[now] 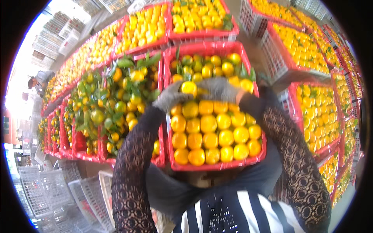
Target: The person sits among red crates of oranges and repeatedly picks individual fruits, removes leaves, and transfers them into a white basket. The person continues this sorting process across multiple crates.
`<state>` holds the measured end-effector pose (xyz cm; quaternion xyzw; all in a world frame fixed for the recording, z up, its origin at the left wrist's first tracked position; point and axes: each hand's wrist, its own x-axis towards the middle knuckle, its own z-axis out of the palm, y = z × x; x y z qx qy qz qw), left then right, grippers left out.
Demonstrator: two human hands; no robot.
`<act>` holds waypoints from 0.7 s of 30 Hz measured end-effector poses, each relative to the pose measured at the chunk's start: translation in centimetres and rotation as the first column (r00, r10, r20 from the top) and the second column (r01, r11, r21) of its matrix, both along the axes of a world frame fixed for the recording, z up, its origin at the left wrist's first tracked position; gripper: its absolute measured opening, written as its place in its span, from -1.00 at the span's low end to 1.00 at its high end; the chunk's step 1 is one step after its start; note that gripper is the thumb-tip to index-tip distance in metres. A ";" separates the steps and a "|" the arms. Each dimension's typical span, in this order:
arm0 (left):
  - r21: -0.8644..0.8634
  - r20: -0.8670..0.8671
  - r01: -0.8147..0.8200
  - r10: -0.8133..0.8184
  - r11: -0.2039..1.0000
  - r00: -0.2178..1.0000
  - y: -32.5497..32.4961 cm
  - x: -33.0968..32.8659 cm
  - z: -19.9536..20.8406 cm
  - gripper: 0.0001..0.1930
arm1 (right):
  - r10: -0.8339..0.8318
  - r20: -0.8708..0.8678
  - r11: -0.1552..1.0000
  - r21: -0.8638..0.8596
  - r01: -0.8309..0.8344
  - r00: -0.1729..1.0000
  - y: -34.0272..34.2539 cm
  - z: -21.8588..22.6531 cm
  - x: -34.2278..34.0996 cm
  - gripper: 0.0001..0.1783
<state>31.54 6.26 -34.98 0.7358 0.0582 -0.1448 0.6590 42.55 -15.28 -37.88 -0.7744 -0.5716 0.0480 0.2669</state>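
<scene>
In a grey knit glove, my left hand (pixel 170 98) is closed around a yellow-orange mandarin (pixel 189 88) above the middle of a crate lined with red plastic (pixel 215 167). My right hand (pixel 220 89), gloved the same way, is just to the right over the fruit, its fingers pointing toward that mandarin. Blur and overlap hide whether it grips anything. Neat rows of mandarins (pixel 208 123) fill the crate's near half. Looser, greener mandarins (pixel 206 70) with a few leaves lie in its far half.
Left of my crate, red-lined crates hold leafy, unsorted mandarins (pixel 130 83). Filled crates (pixel 202 17) stand beyond, and more (pixel 316 112) line the right side. Empty plastic crates (pixel 37 184) are stacked at lower left. Another person (pixel 40 81) is bent over at far left.
</scene>
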 end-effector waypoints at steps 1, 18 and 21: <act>-0.113 0.074 -0.025 0.034 0.993 0.997 -0.1 -0.3 0.8 -0.43 | -0.021 -0.031 0.997 -0.077 0.019 0.999 -0.1 0.0 -0.1 -0.51; -0.206 0.507 -0.447 0.486 0.871 0.712 18.3 13.7 22.8 -0.65 | -0.026 0.047 0.997 -0.064 0.029 0.999 -0.8 -0.3 -0.3 -0.51; 0.058 0.496 -0.434 0.351 0.899 0.794 22.3 3.7 21.8 -0.72 | -0.039 -0.055 0.998 -0.056 0.036 0.998 -0.2 -2.3 0.2 -0.55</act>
